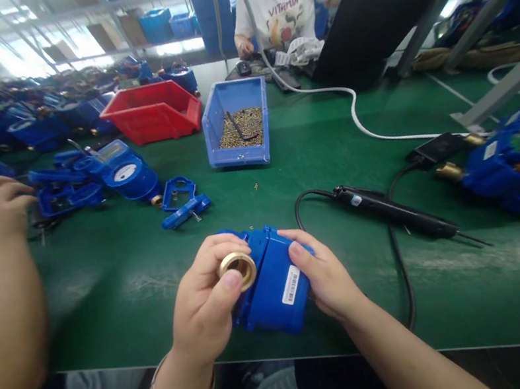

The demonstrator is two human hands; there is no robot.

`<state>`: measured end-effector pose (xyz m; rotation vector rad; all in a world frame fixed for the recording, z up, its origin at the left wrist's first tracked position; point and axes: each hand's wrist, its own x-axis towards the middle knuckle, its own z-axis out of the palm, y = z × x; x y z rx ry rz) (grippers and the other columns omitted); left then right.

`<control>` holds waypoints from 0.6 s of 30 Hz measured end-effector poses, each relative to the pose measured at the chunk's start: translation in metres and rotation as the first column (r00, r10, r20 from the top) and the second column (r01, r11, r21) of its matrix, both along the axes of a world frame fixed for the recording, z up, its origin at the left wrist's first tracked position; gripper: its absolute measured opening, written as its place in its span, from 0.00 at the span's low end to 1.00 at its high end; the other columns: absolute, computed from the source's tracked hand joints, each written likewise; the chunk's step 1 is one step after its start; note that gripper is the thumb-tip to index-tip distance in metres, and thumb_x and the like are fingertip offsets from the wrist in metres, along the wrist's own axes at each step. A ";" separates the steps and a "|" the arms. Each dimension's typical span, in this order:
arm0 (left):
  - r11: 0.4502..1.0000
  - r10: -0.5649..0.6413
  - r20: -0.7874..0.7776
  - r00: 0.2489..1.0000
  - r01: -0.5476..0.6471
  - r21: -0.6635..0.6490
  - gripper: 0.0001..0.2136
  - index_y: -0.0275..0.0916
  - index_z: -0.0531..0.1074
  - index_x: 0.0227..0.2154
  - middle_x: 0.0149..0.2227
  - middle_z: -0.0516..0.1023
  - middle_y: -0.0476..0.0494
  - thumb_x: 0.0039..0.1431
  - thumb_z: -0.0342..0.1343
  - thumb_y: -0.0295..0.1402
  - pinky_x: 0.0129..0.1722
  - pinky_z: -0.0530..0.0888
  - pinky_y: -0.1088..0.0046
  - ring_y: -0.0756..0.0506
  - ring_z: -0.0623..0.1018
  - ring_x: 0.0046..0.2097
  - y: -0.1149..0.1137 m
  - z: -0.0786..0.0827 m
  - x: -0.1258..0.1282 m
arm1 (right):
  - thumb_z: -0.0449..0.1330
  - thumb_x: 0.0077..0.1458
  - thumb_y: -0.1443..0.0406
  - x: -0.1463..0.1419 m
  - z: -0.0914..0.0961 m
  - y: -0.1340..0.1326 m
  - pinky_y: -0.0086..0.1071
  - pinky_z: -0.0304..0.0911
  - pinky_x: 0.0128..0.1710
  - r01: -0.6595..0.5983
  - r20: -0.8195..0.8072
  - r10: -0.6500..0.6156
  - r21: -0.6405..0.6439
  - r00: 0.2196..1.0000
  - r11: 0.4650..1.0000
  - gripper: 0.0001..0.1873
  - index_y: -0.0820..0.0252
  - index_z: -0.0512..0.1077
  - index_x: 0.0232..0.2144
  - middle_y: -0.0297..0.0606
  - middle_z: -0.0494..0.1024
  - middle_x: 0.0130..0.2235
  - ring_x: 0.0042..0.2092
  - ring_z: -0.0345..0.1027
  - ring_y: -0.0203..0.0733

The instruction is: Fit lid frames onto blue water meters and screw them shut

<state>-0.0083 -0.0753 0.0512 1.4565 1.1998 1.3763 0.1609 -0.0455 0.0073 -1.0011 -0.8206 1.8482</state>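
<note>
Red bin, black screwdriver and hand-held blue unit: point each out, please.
Red bin [146,117], head view, near side wall.
Black screwdriver [393,210], head view, middle of its body.
Blue unit [268,291], head view, broad face of its casing.

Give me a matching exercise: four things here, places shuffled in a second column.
Things
1. Blue plastic device with barcode label
2. Black cylindrical corded screwdriver
3. Red plastic bin
4. Black L-shaped rod

Places
A. In the light-blue plastic bin
B. In the left hand and right hand
C. Left of that bin
D. Green tabletop, right of both hands

Pairs: 1-B; 2-D; 3-C; 4-A
</note>
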 end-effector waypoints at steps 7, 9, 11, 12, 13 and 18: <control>0.998 -0.052 -0.056 0.997 0.054 0.024 0.08 0.42 0.71 0.38 0.40 0.68 0.45 0.61 0.49 0.37 0.46 0.66 0.69 0.44 0.68 0.45 0.000 -0.003 0.006 | 0.64 0.45 0.47 -0.002 0.004 0.003 0.29 0.62 0.30 0.015 0.065 -0.016 0.001 0.998 1.000 0.28 0.59 0.69 0.42 0.33 0.73 0.29 0.28 0.66 0.36; 0.996 -0.083 -0.112 0.990 0.087 0.031 0.09 0.42 0.70 0.39 0.41 0.68 0.44 0.62 0.49 0.38 0.47 0.66 0.69 0.44 0.68 0.45 0.000 -0.002 0.006 | 0.64 0.45 0.47 0.002 0.006 0.006 0.29 0.63 0.32 -0.002 0.068 0.002 -0.004 0.998 1.000 0.29 0.60 0.69 0.42 0.34 0.73 0.30 0.29 0.66 0.36; 0.992 -0.113 -0.175 0.978 0.120 0.033 0.10 0.41 0.70 0.39 0.40 0.68 0.43 0.61 0.49 0.40 0.47 0.66 0.67 0.43 0.68 0.46 0.000 0.001 0.007 | 0.64 0.44 0.46 0.009 0.011 0.011 0.30 0.63 0.33 -0.050 0.107 0.049 0.010 0.993 0.999 0.31 0.61 0.69 0.43 0.36 0.74 0.32 0.31 0.67 0.37; 0.990 -0.128 -0.200 0.971 0.138 0.037 0.11 0.40 0.70 0.39 0.40 0.69 0.43 0.61 0.50 0.41 0.47 0.66 0.67 0.43 0.68 0.46 0.000 0.002 0.008 | 0.65 0.43 0.45 0.013 0.015 0.014 0.30 0.63 0.34 -0.095 0.155 0.089 0.031 0.984 0.995 0.32 0.62 0.69 0.43 0.37 0.74 0.34 0.32 0.67 0.38; 0.986 -0.145 -0.221 0.964 0.158 0.043 0.12 0.39 0.70 0.40 0.40 0.69 0.42 0.61 0.50 0.41 0.46 0.67 0.66 0.42 0.69 0.46 0.000 0.003 0.010 | 0.64 0.42 0.44 0.018 0.019 0.018 0.31 0.63 0.34 -0.157 0.218 0.141 0.057 0.966 0.986 0.34 0.63 0.70 0.43 0.39 0.75 0.35 0.33 0.67 0.39; 0.953 -0.226 -0.335 0.915 0.279 0.119 0.15 0.39 0.67 0.45 0.43 0.69 0.39 0.60 0.51 0.43 0.48 0.68 0.62 0.42 0.70 0.47 -0.001 0.000 0.023 | 0.66 0.41 0.47 0.032 0.034 0.031 0.31 0.61 0.35 -0.370 0.452 0.302 0.068 0.839 0.927 0.29 0.64 0.71 0.36 0.39 0.75 0.35 0.36 0.67 0.42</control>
